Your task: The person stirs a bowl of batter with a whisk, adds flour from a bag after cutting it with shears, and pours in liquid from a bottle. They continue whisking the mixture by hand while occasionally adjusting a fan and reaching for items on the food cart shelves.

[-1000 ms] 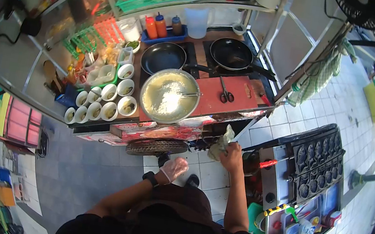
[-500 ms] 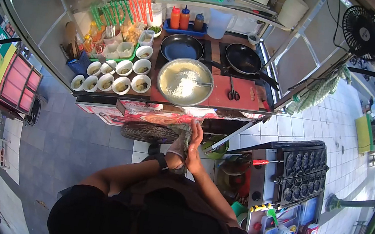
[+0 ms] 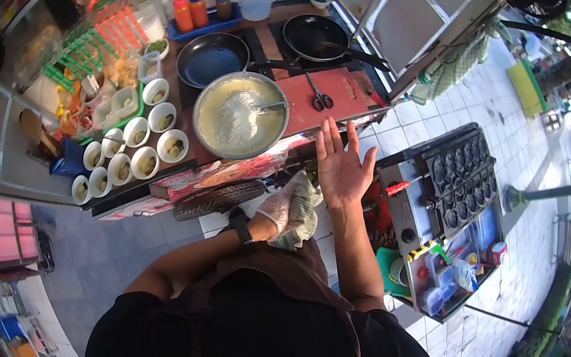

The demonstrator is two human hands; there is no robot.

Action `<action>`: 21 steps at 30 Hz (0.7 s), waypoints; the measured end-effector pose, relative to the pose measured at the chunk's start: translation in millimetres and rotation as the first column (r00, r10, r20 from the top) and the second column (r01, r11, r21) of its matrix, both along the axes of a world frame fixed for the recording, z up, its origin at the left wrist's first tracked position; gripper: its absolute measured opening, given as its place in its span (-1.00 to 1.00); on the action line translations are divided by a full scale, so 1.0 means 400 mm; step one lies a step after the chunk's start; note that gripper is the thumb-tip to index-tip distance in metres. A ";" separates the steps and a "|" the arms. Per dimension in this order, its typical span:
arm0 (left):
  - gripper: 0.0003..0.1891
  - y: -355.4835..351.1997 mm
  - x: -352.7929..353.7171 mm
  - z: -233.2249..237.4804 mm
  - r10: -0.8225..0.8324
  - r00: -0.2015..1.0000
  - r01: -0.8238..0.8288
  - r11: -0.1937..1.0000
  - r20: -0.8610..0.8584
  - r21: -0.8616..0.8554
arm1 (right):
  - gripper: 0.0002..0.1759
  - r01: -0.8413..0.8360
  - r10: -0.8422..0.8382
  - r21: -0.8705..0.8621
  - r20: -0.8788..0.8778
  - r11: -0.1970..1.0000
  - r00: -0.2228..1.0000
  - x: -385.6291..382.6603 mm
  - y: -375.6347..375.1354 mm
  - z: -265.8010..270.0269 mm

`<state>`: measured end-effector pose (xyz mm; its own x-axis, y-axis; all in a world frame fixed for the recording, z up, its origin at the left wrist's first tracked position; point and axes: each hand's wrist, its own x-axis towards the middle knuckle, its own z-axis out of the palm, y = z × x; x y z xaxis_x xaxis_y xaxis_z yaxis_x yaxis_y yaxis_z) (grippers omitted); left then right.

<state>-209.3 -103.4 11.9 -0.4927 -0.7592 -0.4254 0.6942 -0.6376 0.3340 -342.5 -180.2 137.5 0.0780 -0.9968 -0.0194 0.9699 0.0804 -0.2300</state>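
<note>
My left hand [image 3: 276, 211], with a dark watch on the wrist, has its fingers wrapped in a checked cloth [image 3: 304, 214] that hangs beside it. Palm up and fingers spread, my right hand [image 3: 343, 169] holds nothing; it is to the right of the cloth, apart from it, close to the counter edge. Ahead of both hands stands a metal bowl [image 3: 278, 135] of pale batter with a heap of white flour [image 3: 239, 114] and a utensil [image 3: 272, 107] resting in it. Black-handled scissors [image 3: 320, 99] lie on a red cutting board [image 3: 297, 99].
Two black pans [image 3: 208, 62] sit behind the bowl. Several white cups [image 3: 144, 163] with food inside crowd the left side. Sauce bottles [image 3: 197, 10] stand in a blue tray at the back. A cast-iron mould pan [image 3: 461, 179] on a stove is to my right.
My hands have come apart: the right one moved right and opened palm up, while the left keeps the cloth. The view has turned, so the cart appears tilted and shifted left.
</note>
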 end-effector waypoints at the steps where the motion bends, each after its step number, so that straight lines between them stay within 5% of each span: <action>1: -0.62 -0.032 0.028 0.036 -0.031 0.990 0.016 0.995 0.141 0.102 | -0.30 0.032 -0.032 0.005 -0.020 0.999 0.999 -0.021 -0.001 -0.024; 3: -0.61 -0.076 0.037 0.044 0.074 0.979 -0.066 0.997 0.190 -0.046 | -0.35 -0.097 0.049 -0.045 -0.615 0.994 0.787 -0.072 0.016 -0.097; 4: -0.62 -0.092 0.042 0.081 0.029 0.970 0.001 0.992 0.239 -0.124 | -0.45 -0.115 0.079 0.017 -0.822 0.993 0.564 -0.056 0.042 -0.096; 5: -0.64 -0.110 0.042 -0.029 -0.064 0.955 0.081 0.995 0.290 -0.049 | -0.54 -0.204 0.115 0.048 -0.937 0.978 0.330 -0.042 0.074 -0.107; 6: -0.65 -0.123 0.025 -0.101 -0.006 0.639 0.384 0.869 0.769 -0.312 | -0.57 -0.194 0.012 -0.002 -0.997 0.981 0.073 -0.025 0.102 -0.129; 7: -0.66 -0.132 0.019 -0.138 0.277 0.165 0.729 0.612 0.946 -0.307 | -0.58 -0.197 -0.093 -0.056 -0.979 0.979 -0.183 -0.013 0.121 -0.158; 8: -0.68 -0.140 0.014 -0.141 0.529 -0.127 0.913 0.392 0.839 -0.109 | -0.58 -0.195 -0.088 -0.052 -0.979 0.980 -0.184 -0.029 0.121 -0.193; 9: -0.68 -0.146 0.024 -0.134 0.531 -0.128 0.910 0.398 0.838 -0.113 | -0.60 -0.143 -0.118 -0.076 -0.941 0.987 -0.318 -0.069 0.104 -0.233; 10: -0.67 -0.147 0.047 -0.114 0.340 -0.005 0.842 0.509 0.941 -0.179 | -0.61 -0.102 -0.143 -0.108 -0.884 0.989 -0.445 -0.110 0.077 -0.250; 11: -0.66 -0.153 0.069 -0.090 0.147 0.149 0.751 0.626 0.978 -0.209 | -0.64 -0.056 -0.155 -0.146 -0.864 0.988 -0.478 -0.144 0.044 -0.220; 12: -0.64 -0.165 0.088 -0.053 -0.025 0.143 0.647 0.759 0.989 -0.074 | -0.63 -0.085 -0.208 -0.191 -0.848 0.978 -0.488 -0.203 0.005 -0.219; 15: -0.63 -0.125 0.185 -0.232 0.066 0.229 0.635 0.746 0.971 -0.200 | -0.63 -0.079 -0.168 -0.148 -0.846 0.986 -0.506 -0.297 -0.114 -0.138; 17: -0.64 -0.103 0.231 -0.209 0.052 0.166 0.608 0.781 0.985 -0.143 | -0.60 -0.118 -0.217 -0.182 -0.826 0.976 -0.519 -0.324 -0.190 -0.147; 21: -0.64 -0.083 0.262 -0.196 0.024 0.077 0.495 0.867 0.997 -0.059 | -0.54 -0.326 -0.281 -0.080 -0.722 0.942 -0.633 -0.360 -0.319 -0.420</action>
